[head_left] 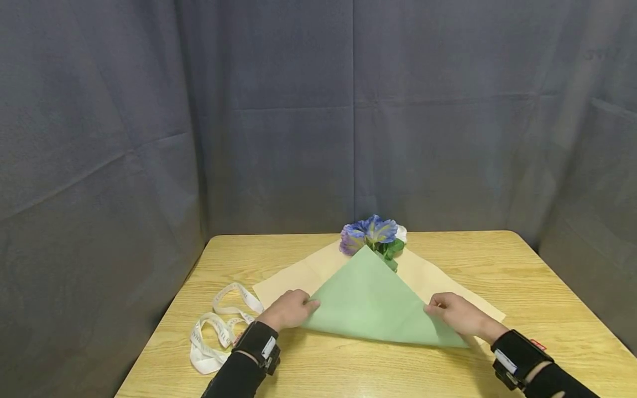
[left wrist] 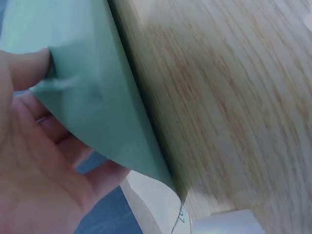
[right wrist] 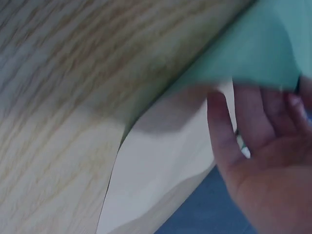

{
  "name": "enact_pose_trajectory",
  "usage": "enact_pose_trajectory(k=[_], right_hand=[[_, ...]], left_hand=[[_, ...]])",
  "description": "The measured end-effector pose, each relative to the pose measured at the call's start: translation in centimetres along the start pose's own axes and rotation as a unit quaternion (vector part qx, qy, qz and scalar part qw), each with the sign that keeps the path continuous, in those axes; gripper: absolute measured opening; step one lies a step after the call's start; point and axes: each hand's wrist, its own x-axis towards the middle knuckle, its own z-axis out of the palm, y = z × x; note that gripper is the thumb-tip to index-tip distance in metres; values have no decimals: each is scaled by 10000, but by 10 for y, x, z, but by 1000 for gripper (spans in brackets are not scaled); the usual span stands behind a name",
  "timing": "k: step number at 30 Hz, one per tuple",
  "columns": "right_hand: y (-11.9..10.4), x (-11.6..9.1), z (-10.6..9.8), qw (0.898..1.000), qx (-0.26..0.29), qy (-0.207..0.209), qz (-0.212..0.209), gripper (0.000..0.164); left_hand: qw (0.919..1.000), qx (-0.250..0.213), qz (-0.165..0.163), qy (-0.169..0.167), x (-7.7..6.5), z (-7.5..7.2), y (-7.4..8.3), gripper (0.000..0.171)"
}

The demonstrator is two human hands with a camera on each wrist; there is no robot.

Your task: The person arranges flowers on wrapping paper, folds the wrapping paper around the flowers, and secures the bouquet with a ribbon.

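Observation:
A green sheet of wrapping paper [head_left: 370, 309] is folded up into a triangle, its peak over the stems of the flowers [head_left: 375, 231]. Beneath it lies a cream sheet of paper [head_left: 433, 276], spreading out on both sides. My left hand [head_left: 291, 308] pinches the green sheet's left edge between thumb and fingers; in the left wrist view the thumb [left wrist: 31, 68] lies on top of the paper. On the other side my right hand [head_left: 460, 315] pinches the right edge, with its fingers [right wrist: 253, 117] under the green paper. Blue and purple blooms, a white one and green leaves show above the peak.
A white ribbon with printed letters [head_left: 206, 345] lies in loose loops on the wooden table [head_left: 348, 370], left of the papers and close to my left wrist. Grey cloth [head_left: 283, 138] hangs behind the table and at both sides.

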Motion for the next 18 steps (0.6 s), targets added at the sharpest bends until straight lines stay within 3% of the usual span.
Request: enact_pose_trajectory(k=[5,11,18], right_hand=[[-4,8,12,9962,-652,421,392,23],[-5,8,12,9939,-724,75,831,22],[-7,8,7,9934,-552,-210,984,25]], left_hand=[[9998,65,-110,132,5,11,-8,40],[9990,308,-183,281,8,21,-12,42],[9983,419,-132,384,9,22,-6,42]])
